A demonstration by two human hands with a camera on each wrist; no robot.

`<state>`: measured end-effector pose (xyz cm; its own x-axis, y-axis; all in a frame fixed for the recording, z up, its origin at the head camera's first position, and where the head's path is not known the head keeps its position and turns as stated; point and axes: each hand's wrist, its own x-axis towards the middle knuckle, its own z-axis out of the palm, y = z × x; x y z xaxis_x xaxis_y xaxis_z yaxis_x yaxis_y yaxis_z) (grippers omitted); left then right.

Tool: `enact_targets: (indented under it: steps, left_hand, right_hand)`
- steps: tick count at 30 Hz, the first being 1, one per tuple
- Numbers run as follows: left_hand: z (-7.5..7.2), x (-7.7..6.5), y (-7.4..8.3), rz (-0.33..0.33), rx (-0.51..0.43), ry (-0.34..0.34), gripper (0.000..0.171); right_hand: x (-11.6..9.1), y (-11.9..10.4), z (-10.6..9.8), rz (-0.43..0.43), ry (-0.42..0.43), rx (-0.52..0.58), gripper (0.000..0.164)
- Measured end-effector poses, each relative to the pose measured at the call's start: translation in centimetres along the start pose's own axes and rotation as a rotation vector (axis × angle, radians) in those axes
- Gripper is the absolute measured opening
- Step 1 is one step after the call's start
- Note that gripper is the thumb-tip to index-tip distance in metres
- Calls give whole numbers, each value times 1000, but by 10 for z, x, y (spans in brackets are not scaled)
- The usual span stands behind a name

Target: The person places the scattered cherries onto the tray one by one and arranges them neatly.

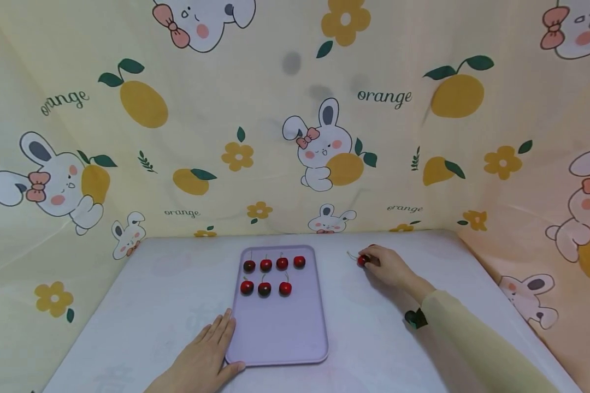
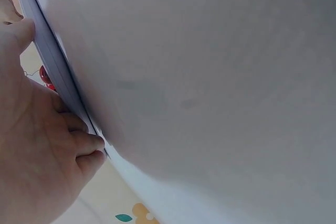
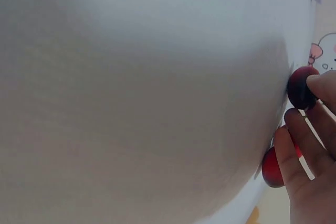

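Cherry point(image 1: 362, 262) sits pinched at the tip of the right hand point(image 1: 389, 266); left hand point(image 1: 202, 355) lies straight-fingered against the tray point(image 1: 280, 335).

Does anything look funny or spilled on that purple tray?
Nothing looks spilled or broken. The cherries on the tray sit in two rows; they're just uneven, with three in the nearer row and four farther back.

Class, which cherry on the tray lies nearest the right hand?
The far row's rightmost cherry: every other cherry on the tray sits farther left.
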<state>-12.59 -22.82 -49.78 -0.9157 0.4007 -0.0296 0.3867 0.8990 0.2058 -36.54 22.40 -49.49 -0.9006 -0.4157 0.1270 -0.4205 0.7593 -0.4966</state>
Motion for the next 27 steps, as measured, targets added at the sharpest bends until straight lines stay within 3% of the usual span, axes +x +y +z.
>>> enact_targets:
  steps: [20, 27]
  left_hand:
    - [1, 0, 0, -3, 7, 0, 93]
    - [0, 3, 0, -36, -25, -49, 95]
  right_hand:
    - [-4, -6, 3, 5, 12, 34, 30]
    - [-5, -8, 5, 3, 34, 78, 32]
